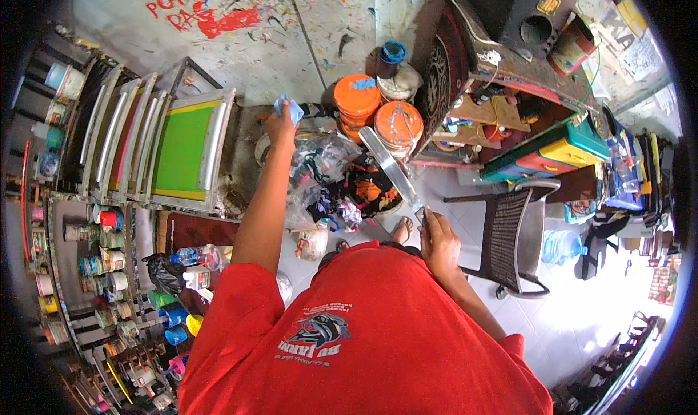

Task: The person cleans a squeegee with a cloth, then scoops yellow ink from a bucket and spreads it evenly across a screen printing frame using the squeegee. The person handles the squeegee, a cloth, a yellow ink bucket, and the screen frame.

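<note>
My left hand (281,130) is stretched out ahead, its fingers closed on a small light blue cloth (294,112) that sticks out past them. Whether it is cloth or paper is hard to tell. In front of my shirt, my right hand (439,243) grips the handle end of a long metal spatula (392,168). Its flat, shiny blade has a rounded tip and slants up to the left, toward the orange-lidded buckets (398,124). Below the blade lies a heap of dark rags (367,186), with clear plastic bags (320,160) beside it.
Framed screens (185,149), one green, stand in a rack at left. Shelves of paint pots (109,262) fill the near left. On the right are a dark woven chair (502,229), a coloured drawer unit (552,153) and a cluttered bench (523,73). A water jug (563,246) stands behind the chair.
</note>
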### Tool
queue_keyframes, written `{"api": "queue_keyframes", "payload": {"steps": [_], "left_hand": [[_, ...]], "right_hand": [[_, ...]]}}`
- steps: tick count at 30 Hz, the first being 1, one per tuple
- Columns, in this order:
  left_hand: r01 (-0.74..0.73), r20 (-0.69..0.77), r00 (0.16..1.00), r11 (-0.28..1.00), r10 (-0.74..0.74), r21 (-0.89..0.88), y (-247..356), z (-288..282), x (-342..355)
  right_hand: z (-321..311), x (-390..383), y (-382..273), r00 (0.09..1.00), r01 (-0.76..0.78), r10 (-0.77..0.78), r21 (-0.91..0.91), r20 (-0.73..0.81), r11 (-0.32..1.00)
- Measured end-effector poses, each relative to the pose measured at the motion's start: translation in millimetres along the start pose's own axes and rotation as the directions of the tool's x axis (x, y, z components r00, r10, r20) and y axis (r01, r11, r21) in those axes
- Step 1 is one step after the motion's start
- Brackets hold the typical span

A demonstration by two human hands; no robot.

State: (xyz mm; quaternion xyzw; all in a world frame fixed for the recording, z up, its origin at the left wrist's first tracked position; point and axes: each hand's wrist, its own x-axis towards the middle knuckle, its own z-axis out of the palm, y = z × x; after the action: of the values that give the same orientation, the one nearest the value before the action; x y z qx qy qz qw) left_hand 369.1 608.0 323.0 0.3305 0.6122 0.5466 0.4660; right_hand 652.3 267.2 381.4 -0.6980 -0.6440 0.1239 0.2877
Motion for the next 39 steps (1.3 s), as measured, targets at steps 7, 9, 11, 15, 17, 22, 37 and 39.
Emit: {"api": "queue_keyframes", "payload": {"steps": [7, 9, 11, 15, 17, 22, 37, 39], "left_hand": [[0.395, 0.353, 0.874, 0.912, -0.334, -0.114, -66, 40, -100], [0.461, 0.415, 0.828, 0.879, -0.378, -0.12, -70, 64, -131], [0.363, 0.408, 0.861, 0.928, -0.303, -0.078, -70, 82, -151], [0.331, 0.289, 0.898, 0.942, -0.331, 0.051, -87, 91, -131], [0.323, 0.129, 0.937, 0.946, -0.324, 0.034, -63, 107, -125], [0.074, -0.036, 0.997, 0.992, -0.071, 0.104, -124, 14, 25], [-0.265, 0.658, 0.727, 0.803, -0.198, 0.534, -257, 62, -89], [-0.171, 0.792, 0.573, 0.914, -0.211, 0.368, -278, 30, -83]], "right_hand": [[26, 19, 12, 0.998, -0.06, 0.06, -0.032, 0.014, 0.998], [29, 26, 15, 0.999, -0.041, 0.043, -0.05, 0.028, 0.998], [38, 31, 19, 0.999, -0.018, 0.02, -0.057, 0.048, 0.998], [34, 33, 15, 0.987, -0.068, 0.071, -0.027, 0.145, 0.997], [32, 31, 24, 0.988, -0.064, 0.063, 0.001, 0.142, 0.998], [7, 3, 61, 0.978, -0.151, 0.139, 0.063, 0.158, 0.987], [1, 34, 152, 0.764, -0.641, 0.514, 0.373, 0.39, 0.671], [-1, 45, 155, 0.751, -0.653, 0.479, 0.403, 0.454, 0.642]]}}
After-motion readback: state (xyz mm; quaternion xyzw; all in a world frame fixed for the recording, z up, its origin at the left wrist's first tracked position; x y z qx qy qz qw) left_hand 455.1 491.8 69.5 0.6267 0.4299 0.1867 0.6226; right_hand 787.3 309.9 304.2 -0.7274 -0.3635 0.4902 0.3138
